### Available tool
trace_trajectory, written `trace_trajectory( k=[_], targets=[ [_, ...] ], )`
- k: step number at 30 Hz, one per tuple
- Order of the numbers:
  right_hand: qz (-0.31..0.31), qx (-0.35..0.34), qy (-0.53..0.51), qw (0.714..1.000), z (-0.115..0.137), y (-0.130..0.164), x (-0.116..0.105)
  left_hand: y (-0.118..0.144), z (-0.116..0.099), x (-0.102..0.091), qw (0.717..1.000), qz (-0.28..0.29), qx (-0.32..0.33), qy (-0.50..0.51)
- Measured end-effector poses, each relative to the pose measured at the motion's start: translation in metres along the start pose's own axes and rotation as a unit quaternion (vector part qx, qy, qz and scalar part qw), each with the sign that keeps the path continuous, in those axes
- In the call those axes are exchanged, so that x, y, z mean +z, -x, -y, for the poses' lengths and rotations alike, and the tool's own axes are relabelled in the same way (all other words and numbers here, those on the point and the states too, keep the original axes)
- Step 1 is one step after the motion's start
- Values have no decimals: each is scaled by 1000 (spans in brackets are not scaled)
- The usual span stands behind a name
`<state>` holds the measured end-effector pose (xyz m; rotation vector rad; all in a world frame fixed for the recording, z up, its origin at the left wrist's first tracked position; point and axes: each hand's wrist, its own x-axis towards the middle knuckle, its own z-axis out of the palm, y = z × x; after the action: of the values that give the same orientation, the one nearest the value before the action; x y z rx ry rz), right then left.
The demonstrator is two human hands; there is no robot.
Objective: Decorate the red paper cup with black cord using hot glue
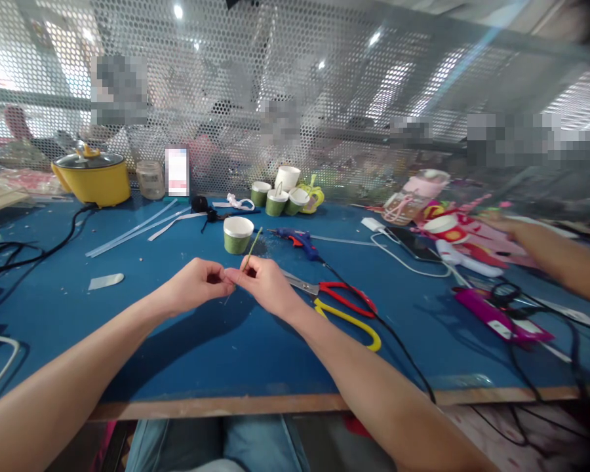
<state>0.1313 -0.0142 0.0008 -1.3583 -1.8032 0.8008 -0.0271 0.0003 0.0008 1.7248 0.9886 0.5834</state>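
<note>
Hands (196,283) (265,283) pinch thin green stick (253,248) together.

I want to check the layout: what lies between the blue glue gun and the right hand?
In the head view, only the scissors' metal blades lie between the glue gun and the right hand; otherwise bare blue table.

table (187,354) blue | stem (252,252) green | scissors (347,307) red-yellow | pot (92,177) yellow | glue gun (297,240) blue
</note>
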Motion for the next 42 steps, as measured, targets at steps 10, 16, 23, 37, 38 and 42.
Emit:
trace_trajectory(
  k=[10,16,23,37,38,42],
  targets=[
    [106,2,-185,977,-7,-3,-1,1,-6,-2,998,16,-27,61],
    [71,10,-133,988,-6,-1,0,1,-5,-1,998,13,-24,62],
    [30,13,-72,997,1,1,1,1,-4,-1,999,8,-25,47],
    [-8,-17,-12,1000,-4,-1,1,1,-4,0,1000,-15,-4,1],
    [-8,-18,-10,1000,-3,-1,1,1,-4,0,1000,-15,-3,-3],
    [-11,-24,3,1000,-2,0,1,1,-3,0,1000,-10,8,-13]
  ],
)
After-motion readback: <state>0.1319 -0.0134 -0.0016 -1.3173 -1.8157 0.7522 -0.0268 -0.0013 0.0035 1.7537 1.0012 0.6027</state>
